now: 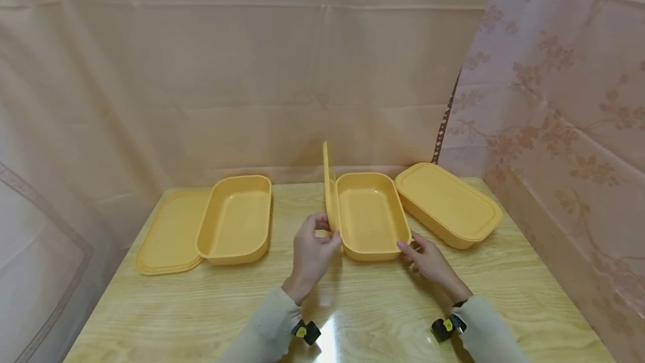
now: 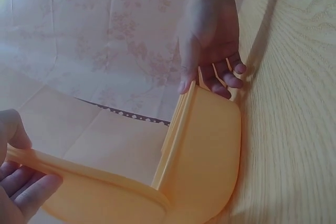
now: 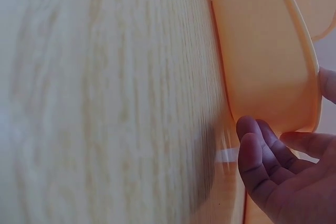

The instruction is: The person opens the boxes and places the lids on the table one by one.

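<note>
In the head view, a yellow plastic food box (image 1: pixel 370 214) without its cover stands in the middle of the table. My left hand (image 1: pixel 313 254) pinches the edge of a yellow lid (image 1: pixel 328 189), tilted up on its side along the box's left rim. The same lid (image 2: pixel 105 195) spans the bottom of the left wrist view, thumb on one face and fingers on the other. My right hand (image 1: pixel 428 262) holds the box's near right corner, thumb at the rim. Seen from the right wrist, its index finger lies against the outer wall (image 3: pixel 268 56), with the other fingers curled below.
To the left stands a second uncovered yellow box (image 1: pixel 235 217), overlapping a flat yellow lid (image 1: pixel 173 234). A third yellow box (image 1: pixel 448 203), covered, sits at an angle on the right, close beside the middle one. Curtains (image 1: pixel 322 71) hang behind the wooden table (image 1: pixel 201 318).
</note>
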The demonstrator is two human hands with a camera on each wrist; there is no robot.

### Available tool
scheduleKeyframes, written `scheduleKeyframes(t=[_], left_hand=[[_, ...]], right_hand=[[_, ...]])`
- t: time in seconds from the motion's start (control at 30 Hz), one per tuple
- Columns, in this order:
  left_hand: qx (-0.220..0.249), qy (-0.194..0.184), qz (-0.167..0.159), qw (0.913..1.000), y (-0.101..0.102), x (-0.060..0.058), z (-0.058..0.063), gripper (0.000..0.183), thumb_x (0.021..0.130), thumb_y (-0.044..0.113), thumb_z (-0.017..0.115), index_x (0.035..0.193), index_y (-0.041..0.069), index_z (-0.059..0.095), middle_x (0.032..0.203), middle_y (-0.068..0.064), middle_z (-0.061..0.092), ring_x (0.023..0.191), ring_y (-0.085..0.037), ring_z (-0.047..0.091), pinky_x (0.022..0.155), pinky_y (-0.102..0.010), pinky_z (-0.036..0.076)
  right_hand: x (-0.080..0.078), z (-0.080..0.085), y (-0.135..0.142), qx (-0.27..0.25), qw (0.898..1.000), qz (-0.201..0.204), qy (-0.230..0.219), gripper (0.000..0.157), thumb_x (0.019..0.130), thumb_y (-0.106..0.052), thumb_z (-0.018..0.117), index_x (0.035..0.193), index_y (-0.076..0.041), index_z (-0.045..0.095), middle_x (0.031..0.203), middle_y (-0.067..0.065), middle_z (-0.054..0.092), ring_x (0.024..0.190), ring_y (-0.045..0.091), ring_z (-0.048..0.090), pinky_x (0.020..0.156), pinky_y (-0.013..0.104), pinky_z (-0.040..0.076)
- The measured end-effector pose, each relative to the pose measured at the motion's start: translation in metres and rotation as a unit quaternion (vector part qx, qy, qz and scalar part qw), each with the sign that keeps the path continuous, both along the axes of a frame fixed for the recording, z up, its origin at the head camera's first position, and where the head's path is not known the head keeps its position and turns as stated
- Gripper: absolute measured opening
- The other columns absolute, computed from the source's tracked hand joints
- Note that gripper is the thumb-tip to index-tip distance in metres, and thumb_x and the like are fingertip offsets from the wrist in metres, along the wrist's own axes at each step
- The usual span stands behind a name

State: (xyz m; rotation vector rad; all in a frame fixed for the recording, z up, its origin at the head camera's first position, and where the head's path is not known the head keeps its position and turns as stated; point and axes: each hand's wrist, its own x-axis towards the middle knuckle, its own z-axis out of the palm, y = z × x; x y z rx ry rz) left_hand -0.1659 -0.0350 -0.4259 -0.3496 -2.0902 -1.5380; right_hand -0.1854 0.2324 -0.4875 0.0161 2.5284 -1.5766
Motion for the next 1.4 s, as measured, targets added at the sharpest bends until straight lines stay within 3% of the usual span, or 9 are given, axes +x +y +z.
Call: scheduleKeyframes(t=[0.53, 1.2, 1.4], left_hand=[[0.019, -0.013, 0.006, 0.9997, -0.006, -0.001, -0.007, 0.025, 0.075, -0.008, 0.068, 0.099, -0.004, 0.060, 0.088, -0.018, 0.067, 0.080, -0.029, 0.069, 0.062, -0.021, 0.058], [0.029, -0.060, -0.009, 0.9977, -0.008, -0.001, -0.023, 0.023, 0.077, -0.007, 0.068, 0.098, -0.003, 0.061, 0.089, -0.018, 0.067, 0.083, -0.032, 0.069, 0.061, -0.017, 0.056], [0.027, -0.055, -0.011, 0.9981, -0.009, -0.001, -0.026, 0.024, 0.077, -0.007, 0.069, 0.099, -0.003, 0.061, 0.090, -0.017, 0.067, 0.084, -0.031, 0.069, 0.062, -0.018, 0.057]], right_hand=[[-0.001, 0.000, 0.000, 0.008, 1.000, 0.006, 0.004, 0.057, 0.098, -0.034, 0.057, 0.143, -0.002, 0.043, 0.090, 0.015, 0.058, 0.068, 0.016, 0.055, 0.055, 0.028, 0.051], [0.000, -0.001, -0.001, -0.004, 1.000, 0.002, 0.000, 0.054, 0.099, -0.031, 0.057, 0.142, -0.002, 0.043, 0.090, 0.016, 0.057, 0.068, 0.015, 0.054, 0.054, 0.026, 0.050], [0.000, -0.001, -0.001, -0.008, 1.000, -0.005, -0.007, 0.054, 0.099, -0.030, 0.057, 0.143, -0.003, 0.044, 0.091, 0.015, 0.057, 0.065, 0.015, 0.053, 0.053, 0.025, 0.049]])
